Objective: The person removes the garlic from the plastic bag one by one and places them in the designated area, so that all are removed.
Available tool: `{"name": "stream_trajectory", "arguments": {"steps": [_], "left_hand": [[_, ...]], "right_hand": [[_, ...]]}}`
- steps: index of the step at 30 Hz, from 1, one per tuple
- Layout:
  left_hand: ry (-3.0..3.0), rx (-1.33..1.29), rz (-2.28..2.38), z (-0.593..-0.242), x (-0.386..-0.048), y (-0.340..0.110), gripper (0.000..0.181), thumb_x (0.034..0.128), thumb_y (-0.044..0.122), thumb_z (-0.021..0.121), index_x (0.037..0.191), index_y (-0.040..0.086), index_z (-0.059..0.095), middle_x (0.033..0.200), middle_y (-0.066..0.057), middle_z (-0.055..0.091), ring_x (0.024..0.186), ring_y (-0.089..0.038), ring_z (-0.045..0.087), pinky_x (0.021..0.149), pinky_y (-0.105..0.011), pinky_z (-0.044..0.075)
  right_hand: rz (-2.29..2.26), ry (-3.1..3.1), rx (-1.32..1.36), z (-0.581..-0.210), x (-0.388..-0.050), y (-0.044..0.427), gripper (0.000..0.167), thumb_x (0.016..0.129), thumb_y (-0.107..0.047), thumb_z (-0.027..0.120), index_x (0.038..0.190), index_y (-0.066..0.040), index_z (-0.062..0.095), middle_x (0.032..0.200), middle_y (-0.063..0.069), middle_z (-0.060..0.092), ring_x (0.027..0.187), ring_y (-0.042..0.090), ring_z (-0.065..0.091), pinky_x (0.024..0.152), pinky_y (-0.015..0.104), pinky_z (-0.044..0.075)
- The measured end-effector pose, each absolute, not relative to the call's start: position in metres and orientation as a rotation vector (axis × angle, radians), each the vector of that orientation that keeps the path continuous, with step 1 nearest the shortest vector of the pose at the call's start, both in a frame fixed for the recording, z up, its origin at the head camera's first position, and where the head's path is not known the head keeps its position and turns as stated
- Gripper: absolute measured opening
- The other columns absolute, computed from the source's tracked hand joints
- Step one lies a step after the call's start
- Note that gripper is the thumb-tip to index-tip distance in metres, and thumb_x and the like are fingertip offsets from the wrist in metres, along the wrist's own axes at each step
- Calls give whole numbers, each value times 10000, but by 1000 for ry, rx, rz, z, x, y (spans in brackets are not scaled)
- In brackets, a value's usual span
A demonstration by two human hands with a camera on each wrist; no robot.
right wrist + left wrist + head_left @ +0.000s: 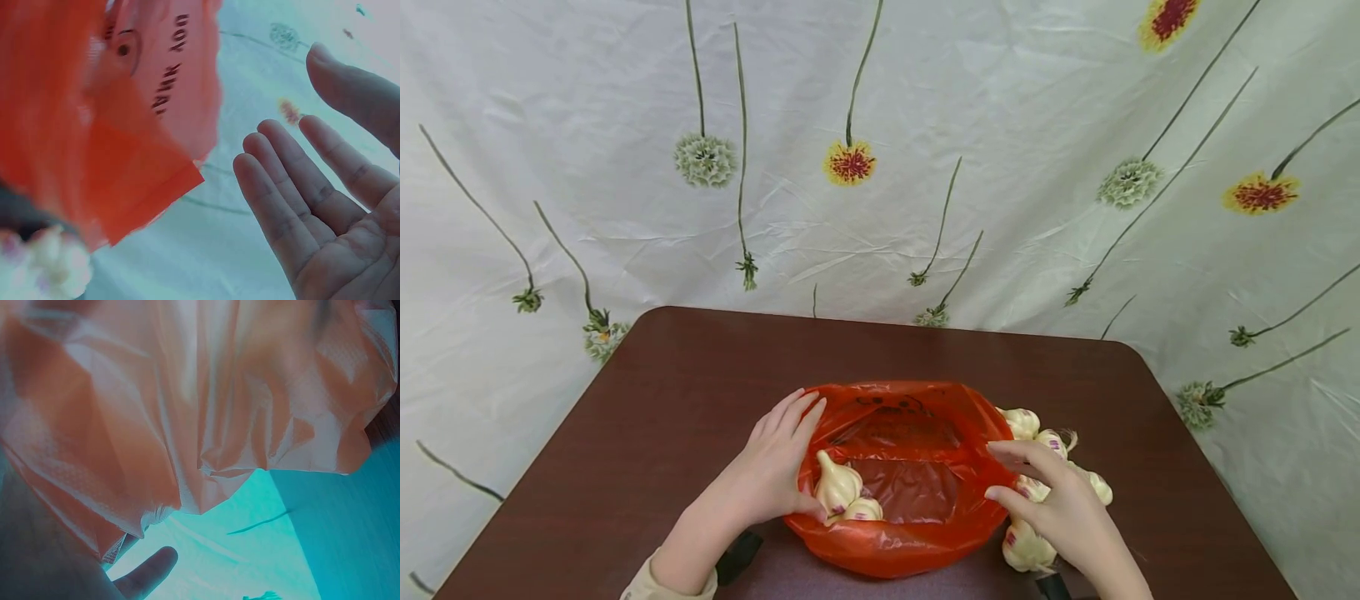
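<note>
While a cream sleeve (662, 581) shows at the nearest edge, the left hand (777, 462) lies against the left rim of a bag of thin, glossy red plastic (895, 554), its fingers extended and its thumb well apart from them. Just beside the bag's right side, the right hand (1063, 500) is empty, fingers straight and thumb spread, as the right wrist view shows. Between the hands the bag stands wide-mouthed, dark printed lettering on its far wall. Inside it, at the left, rest two rounded, cream-white garlic bulbs with purple-marked bases (838, 482), close together. More loose garlic bulbs (1027, 547) lie to the right of the bag, partly hidden by the right hand. All this is on a dark reddish-brown table with rounded far corners (737, 354); beyond hangs a creased white cloth printed with dandelion-like flowers (925, 92).
</note>
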State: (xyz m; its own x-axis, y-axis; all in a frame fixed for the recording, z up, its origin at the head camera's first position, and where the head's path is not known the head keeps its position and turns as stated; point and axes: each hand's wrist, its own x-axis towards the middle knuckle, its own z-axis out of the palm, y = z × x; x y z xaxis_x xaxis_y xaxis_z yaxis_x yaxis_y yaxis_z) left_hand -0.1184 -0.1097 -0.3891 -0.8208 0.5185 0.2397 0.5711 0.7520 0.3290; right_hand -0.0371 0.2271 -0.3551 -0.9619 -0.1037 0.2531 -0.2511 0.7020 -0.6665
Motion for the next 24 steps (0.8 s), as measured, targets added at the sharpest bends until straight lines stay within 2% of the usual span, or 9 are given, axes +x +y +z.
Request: {"name": "stream_trajectory", "arguments": {"steps": [6,13,17,24], "left_hand": [[-2800,-881,-595,-390,-119,-110,1264,432,450,981,1442,-55,412,1469,-230,416,1398,-441,314,1027,-656,370],[-2827,-881,-611,-390,-119,-109,1262,449,454,976,1453,-49,399,1478,-230,407,1408,-431,293,1041,-659,356],[-2824,-882,-619,-390,-119,-109,1270,446,456,976,1456,-47,395,1484,-229,400,1413,-431,285,1043,-660,352],[-2827,-888,-614,-389,-118,-109,1267,454,469,970,1454,-51,393,1485,-237,395,1410,-439,285,1041,-659,358]], "right_hand": [[1095,-2721,366,-339,-54,211,445,786,-170,824,1207,-192,679,1171,-35,700,995,170,703,805,324,593],[1110,-2703,456,-330,-71,193,426,797,-199,819,1199,-217,678,1150,-87,681,1037,119,687,871,309,574],[1188,-2683,530,-328,-82,183,397,810,-181,807,1187,-202,682,1159,-48,687,1068,161,686,909,335,561],[1243,-2692,591,-331,-96,168,374,829,-213,792,1186,-218,680,1160,-54,688,1070,144,681,921,310,552]]}}
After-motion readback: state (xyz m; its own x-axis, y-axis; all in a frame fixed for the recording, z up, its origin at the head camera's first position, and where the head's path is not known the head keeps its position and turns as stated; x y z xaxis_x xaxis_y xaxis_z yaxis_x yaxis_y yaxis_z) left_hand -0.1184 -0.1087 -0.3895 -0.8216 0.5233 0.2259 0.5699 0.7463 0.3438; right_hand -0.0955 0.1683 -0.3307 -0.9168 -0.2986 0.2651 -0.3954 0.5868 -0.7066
